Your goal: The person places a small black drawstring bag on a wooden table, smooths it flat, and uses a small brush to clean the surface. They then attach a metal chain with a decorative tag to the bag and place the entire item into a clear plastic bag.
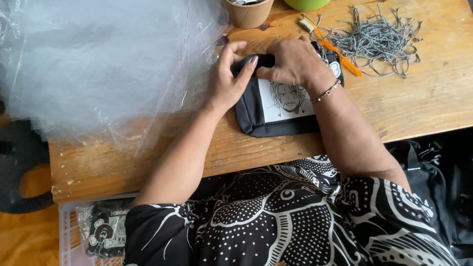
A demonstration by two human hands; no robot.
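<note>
Pictured on wooden table (423, 98): black pouch (256, 118) with white drawn panel, pinched at top edge by left hand (227, 79) and right hand (295, 61). Beside pouch, clear plastic bags (98, 64); beyond it, tangled ball chains (377, 39). Likely risk: snagging chains, slipping grip.

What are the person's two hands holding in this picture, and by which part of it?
Both hands grip a black pouch at its far, top edge: the left hand at its left corner, the right hand over the middle of that edge. It lies on the wooden table.
</note>
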